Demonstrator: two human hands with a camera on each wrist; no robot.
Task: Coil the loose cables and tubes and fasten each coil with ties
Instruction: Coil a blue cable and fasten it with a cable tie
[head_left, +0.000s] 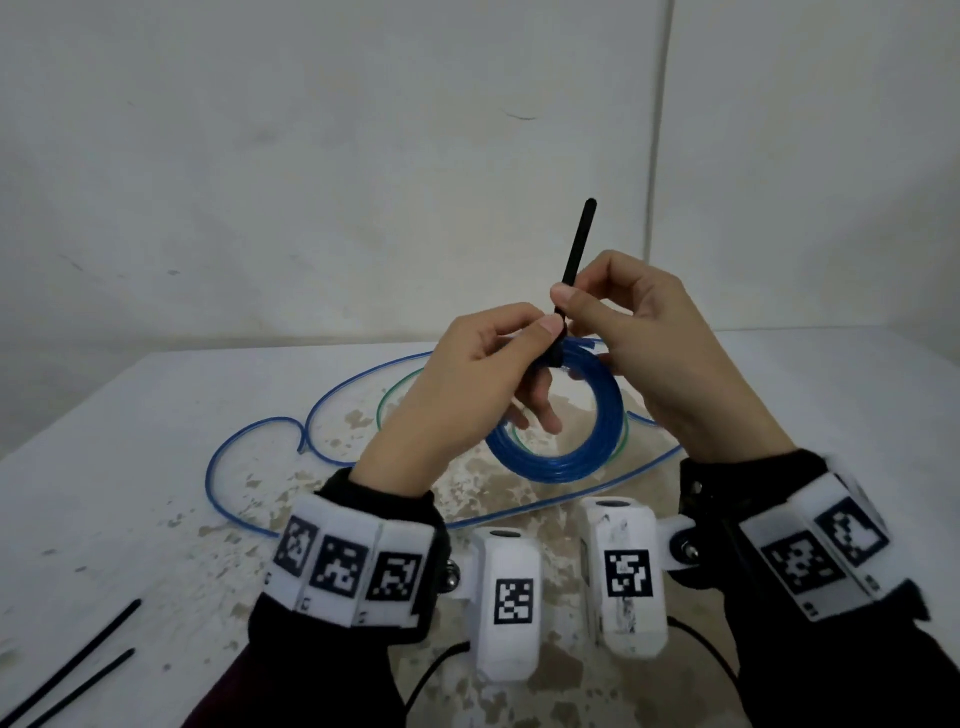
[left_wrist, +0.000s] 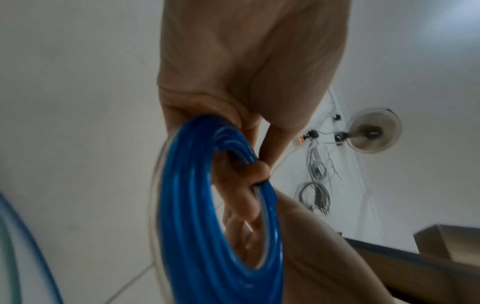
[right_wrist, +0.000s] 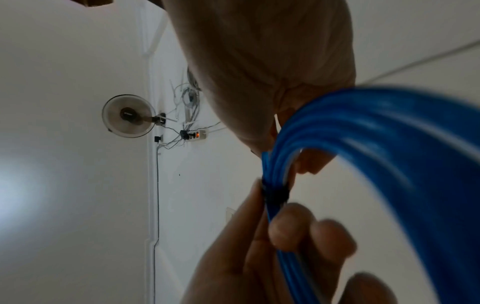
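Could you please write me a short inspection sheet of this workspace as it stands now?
Surface: white table, its coating worn off in brown patches.
Job's things: blue tube coil held up, black tie wrapped round it, tail pointing up.
Clutter: two spare black ties at the near left edge.
Hands: left hand grips the coil at the wrap; right hand pinches the tie.
Cables: loose blue tube and green tube lie uncoiled.
Surroundings: white wall; wall fan.

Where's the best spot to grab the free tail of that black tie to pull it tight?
Pinch the black tie low on its upright tail, just above the wrap around the blue coil, coming from the right as the right hand does. The tail is thin and bendy higher up.
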